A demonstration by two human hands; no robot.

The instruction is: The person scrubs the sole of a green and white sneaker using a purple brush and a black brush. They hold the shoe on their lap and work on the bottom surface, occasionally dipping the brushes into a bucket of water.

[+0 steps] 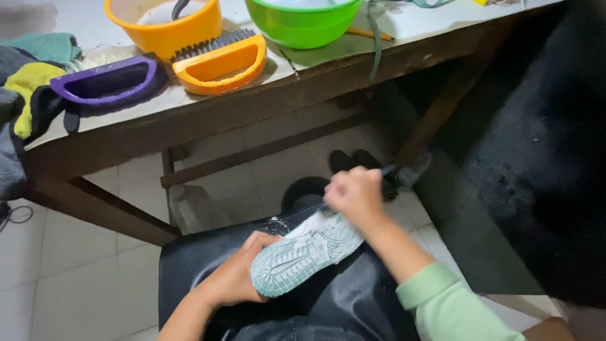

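1. Above the lap, the worktop (189, 107) runs across the upper frame, its front edge slanting up to the right, with open tiled floor (76, 278) beneath it.
2. Near that edge sit an orange bowl (165, 28), a green bowl (303, 25), a purple brush (107, 79) and an orange brush (221, 62); cloths (28, 82) hang over the left end.
3. On the dark apron (328, 297) lies the shoe (306, 249), pale ridged sole up, well below the worktop.
4. The left hand (237, 275) has its fingers clamped round the shoe's heel end.
5. The right hand (356, 196) is fisted on a small tool (386, 170) at the toe end; the tool is mostly hidden.
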